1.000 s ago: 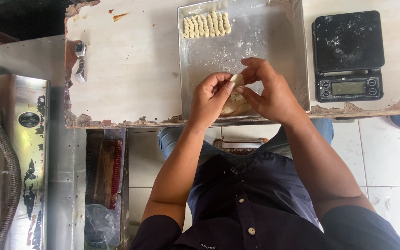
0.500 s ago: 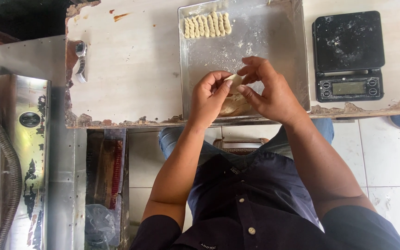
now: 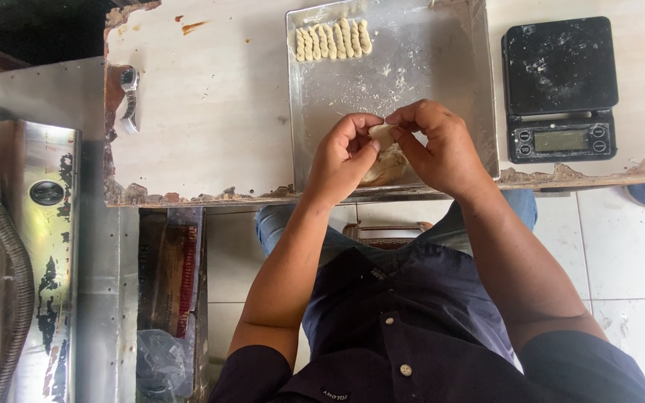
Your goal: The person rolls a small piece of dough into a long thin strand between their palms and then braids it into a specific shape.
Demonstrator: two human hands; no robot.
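Nearest you, your left hand (image 3: 341,157) and right hand (image 3: 438,145) meet over the near edge of the metal tray (image 3: 442,82), fingers curled in so the tips of both pinch one small piece of dough (image 3: 381,134) between them; it looks held up off the tray so you can work it from both ends. Just under your hands a larger lump of dough (image 3: 386,166) rests on the tray's near part, close enough to pull from. Farther off, a row of twisted dough sticks (image 3: 334,39) lies side by side in the tray's far left corner, packed tight. To the right on the surface (image 3: 210,104) sits a flour-dusted black scale (image 3: 560,86); at the left edge lies a wristwatch (image 3: 129,97), well apart from the flour.
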